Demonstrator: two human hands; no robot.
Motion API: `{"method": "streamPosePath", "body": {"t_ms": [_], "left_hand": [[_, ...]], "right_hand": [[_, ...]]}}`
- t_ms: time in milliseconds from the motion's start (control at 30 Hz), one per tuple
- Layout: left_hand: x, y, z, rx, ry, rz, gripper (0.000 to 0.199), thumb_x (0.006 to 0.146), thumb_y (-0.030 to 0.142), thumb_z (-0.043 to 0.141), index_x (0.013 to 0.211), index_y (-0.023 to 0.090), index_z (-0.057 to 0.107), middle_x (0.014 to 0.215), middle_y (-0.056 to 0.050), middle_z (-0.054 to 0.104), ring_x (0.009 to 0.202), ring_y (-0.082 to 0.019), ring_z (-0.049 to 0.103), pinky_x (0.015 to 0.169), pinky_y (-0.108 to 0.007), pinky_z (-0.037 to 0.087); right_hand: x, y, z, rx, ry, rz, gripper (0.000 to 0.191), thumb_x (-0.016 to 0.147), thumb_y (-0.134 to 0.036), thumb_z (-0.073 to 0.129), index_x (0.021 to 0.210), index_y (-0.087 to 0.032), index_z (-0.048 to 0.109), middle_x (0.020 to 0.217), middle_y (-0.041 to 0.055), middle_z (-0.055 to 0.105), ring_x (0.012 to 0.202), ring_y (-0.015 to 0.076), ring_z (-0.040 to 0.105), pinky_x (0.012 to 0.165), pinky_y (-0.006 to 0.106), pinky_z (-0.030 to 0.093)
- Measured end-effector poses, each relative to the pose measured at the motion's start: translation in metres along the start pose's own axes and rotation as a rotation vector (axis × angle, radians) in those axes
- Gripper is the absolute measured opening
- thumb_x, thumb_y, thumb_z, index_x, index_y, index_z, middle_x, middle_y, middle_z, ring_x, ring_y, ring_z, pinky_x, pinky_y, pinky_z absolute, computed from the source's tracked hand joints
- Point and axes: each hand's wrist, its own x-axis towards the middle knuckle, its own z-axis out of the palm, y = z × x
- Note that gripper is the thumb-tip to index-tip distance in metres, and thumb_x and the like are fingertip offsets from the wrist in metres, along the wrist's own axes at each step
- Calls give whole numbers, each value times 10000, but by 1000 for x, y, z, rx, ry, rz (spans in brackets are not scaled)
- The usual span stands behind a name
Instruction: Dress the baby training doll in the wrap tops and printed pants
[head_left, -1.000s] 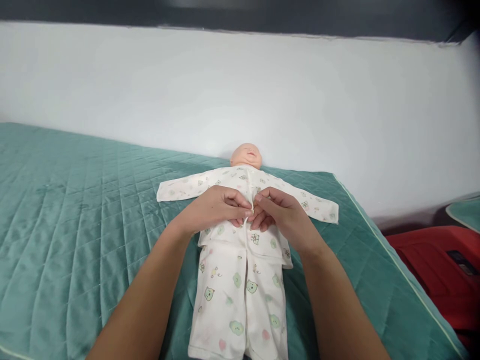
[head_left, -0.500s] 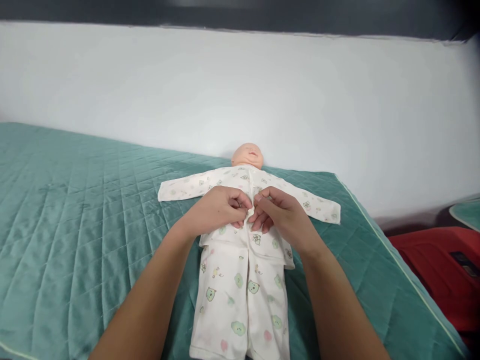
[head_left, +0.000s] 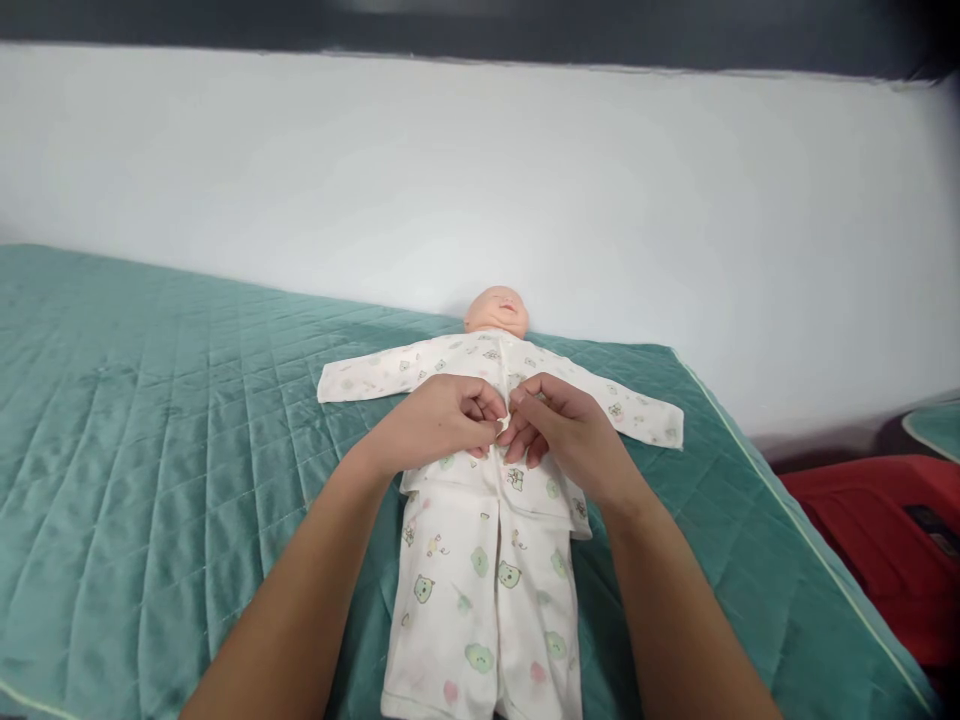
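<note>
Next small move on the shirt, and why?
Probably draw the front edges of the shirt together: the left hand pinches cloth at mid-front, and the right hand is close beside it, fingers curled. Any fastening there is too small to tell.

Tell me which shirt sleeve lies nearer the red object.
The right-hand sleeve, stretching toward the red object; the left-hand sleeve stretches the opposite way.

Readable text: none | dark label [head_left: 932, 530] on red object [head_left: 855, 515]: too blurred to read
</note>
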Motion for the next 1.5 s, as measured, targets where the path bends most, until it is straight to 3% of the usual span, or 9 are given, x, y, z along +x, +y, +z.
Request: {"method": "streamPosePath", "body": {"t_ms": [433,633,767,1000,1133,1333,1400,1500], "left_hand": [[0,-1,2,49,36,15,172,682,118,547,806,174,653,680,14,620,638,-106,588,619,-226,542],[4,-6,4,-79,34,96,259,665,71,530,887,199,565,745,32,582,637,-96,596,566,-208,524],[5,-9,2,-130,7,112,263,686,67,531,910,207,538,744,50,553,589,-73,566,566,-210,517],[1,-7,-5,-164,-116,24,181,746,80,535,873,205,502,700,40,586,559,-79,570,568,-222,496],[1,-7,-5,-157,-129,0,156,765,93,552,856,207,496,677,39,598,553,-93,587,540,-217,485],[-3,-7,-12,-155,-191,-20,200,796,186,638,976,204,551,770,-2,685,587,-113,634,538,-217,503],[-3,-8,-15,-171,-132,13,170,827,239,633,977,193,568,772,-12,688,568,-110,626,532,-220,506],[0,-12,-18,-193,93,100,119,845,279,622,898,180,584,680,8,638,523,-101,586,488,-207,473]], "right_hand": [[-1,1,4,8,29,3,284,912,-482,562,817,-216,534,621,13,677,497,149,629,451,221,448],[-1,0,3,28,23,-21,315,916,-510,553,822,-210,536,604,10,669,471,140,609,432,209,433],[-2,0,3,6,15,-31,325,922,-522,539,836,-209,549,594,4,665,469,136,605,439,207,440],[-2,0,1,-28,-26,-41,299,922,-493,550,835,-207,546,585,-10,654,446,112,574,421,186,408],[-2,0,0,-16,-27,-40,296,922,-486,550,836,-203,554,577,-7,651,433,111,563,408,186,389],[1,6,-3,176,63,-141,211,898,-398,603,818,-208,556,535,-23,627,386,101,500,377,191,338],[3,9,-6,254,156,-204,203,894,-380,609,801,-206,557,543,-27,612,399,91,477,387,194,325],[6,13,-10,259,310,-284,224,898,-358,598,748,-197,561,615,-16,607,483,90,495,448,206,364]]}}
